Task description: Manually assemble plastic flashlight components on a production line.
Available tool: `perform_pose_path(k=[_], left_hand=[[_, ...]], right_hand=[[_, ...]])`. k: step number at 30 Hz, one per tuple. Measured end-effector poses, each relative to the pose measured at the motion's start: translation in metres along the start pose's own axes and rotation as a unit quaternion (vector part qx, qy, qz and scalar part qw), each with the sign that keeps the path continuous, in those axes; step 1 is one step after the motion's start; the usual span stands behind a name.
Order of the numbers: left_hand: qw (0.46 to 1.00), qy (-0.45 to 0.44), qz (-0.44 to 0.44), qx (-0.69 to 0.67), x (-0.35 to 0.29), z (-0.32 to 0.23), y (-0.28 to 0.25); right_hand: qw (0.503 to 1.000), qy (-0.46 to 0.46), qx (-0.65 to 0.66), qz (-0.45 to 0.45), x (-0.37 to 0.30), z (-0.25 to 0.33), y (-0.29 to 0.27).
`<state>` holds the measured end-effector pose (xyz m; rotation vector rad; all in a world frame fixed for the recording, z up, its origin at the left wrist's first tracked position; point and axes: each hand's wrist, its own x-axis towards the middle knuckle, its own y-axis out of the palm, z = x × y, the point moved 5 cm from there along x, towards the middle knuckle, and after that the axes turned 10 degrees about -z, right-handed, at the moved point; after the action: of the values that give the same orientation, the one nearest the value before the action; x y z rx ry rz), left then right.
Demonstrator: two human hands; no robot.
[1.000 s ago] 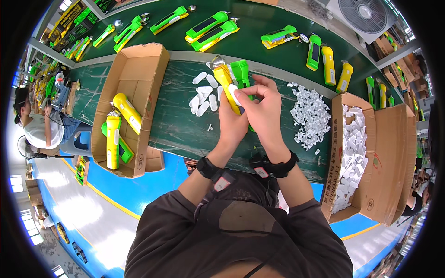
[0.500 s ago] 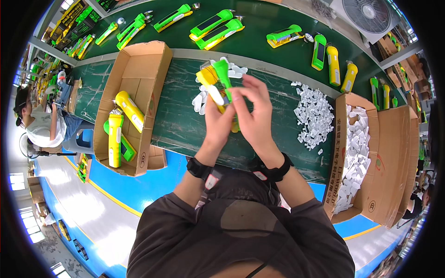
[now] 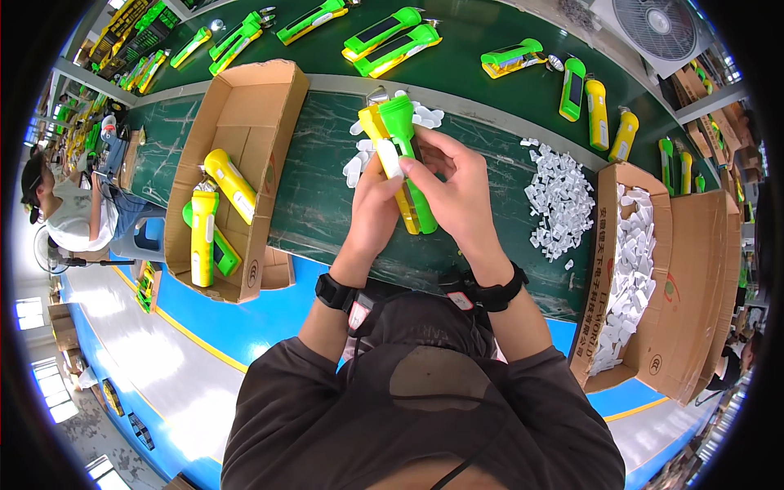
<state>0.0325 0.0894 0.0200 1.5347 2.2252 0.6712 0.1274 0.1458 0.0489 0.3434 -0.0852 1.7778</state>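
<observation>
Both my hands are closed around a flashlight with a green shell half [image 3: 399,121] and a yellow shell half [image 3: 373,126], side by side and tilted, head end away from me. My left hand [image 3: 374,214] wraps the yellow side. My right hand [image 3: 459,189] grips the green side, its thumb close to a white plastic piece [image 3: 389,160] on the flashlight's front. A silvery lamp cup [image 3: 377,95] shows at the far end. Beyond the hands, oval white pieces [image 3: 354,170] lie on the dark green table [image 3: 310,175], partly hidden by the flashlight.
At left stands a carton [image 3: 282,122] with several flashlights. A heap of small white parts [image 3: 559,200] lies at right, beside a carton [image 3: 702,269] holding white parts. Several flashlights line the far belt [image 3: 465,24]. A fan [image 3: 653,24] is at far right; another person [image 3: 69,204] sits far left.
The green half has come down alongside the yellow half, where before it stood at an angle to it. My right fingers have lowered onto it, and my view has shifted slightly.
</observation>
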Motion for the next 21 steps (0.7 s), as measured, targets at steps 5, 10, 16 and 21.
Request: perform_pose_path(k=[5, 10, 16, 21], left_hand=[[0.998, -0.013, -0.022, -0.059, -0.001, 0.010, -0.009], [0.991, -0.060, -0.097, -0.062, -0.009, 0.020, -0.002], [0.980, -0.084, -0.152, -0.093, -0.009, 0.020, -0.016], [0.987, -0.038, -0.057, -0.143, -0.004, -0.007, -0.030]], right_hand=[[0.999, -0.041, -0.031, -0.017, -0.007, 0.004, 0.002], [0.952, -0.204, -0.226, -0.036, -0.023, 0.017, 0.004], [0.912, -0.239, -0.334, 0.017, -0.031, 0.015, 0.003], [0.967, 0.003, -0.251, 0.040, -0.028, -0.024, -0.008]])
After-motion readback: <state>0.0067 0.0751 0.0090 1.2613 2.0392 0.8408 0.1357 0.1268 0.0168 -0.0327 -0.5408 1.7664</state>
